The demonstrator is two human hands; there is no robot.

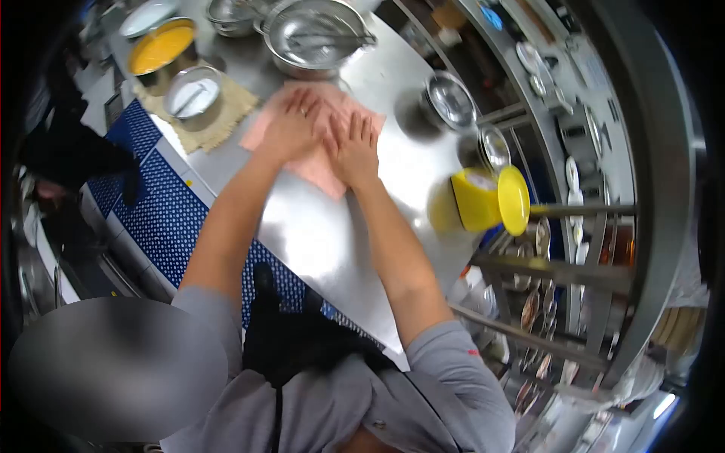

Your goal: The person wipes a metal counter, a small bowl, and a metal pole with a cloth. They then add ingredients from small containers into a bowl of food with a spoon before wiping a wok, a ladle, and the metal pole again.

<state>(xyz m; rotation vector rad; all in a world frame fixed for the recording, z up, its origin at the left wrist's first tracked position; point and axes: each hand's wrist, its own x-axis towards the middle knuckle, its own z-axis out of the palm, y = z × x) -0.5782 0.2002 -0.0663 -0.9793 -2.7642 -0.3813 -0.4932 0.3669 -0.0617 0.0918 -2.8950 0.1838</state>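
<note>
A pink cloth [321, 172] lies spread on the steel table [317, 241]. My left hand [293, 130] rests flat on its upper left part, fingers spread. Beside it, my right hand [353, 151] lies on the cloth's right part with the fingers extended. The two hands are close together, thumbs near each other. Just beyond the cloth stands a large metal bowl [313, 38] with a utensil in it.
At the upper left are a pot of yellow liquid [162, 49] and a small bowl [193, 94] on a beige cloth [226, 121]. Metal bowls [451, 100] and a yellow scale [477, 200] stand right. Shelving [559, 272] borders the table; a person [68, 151] is at far left.
</note>
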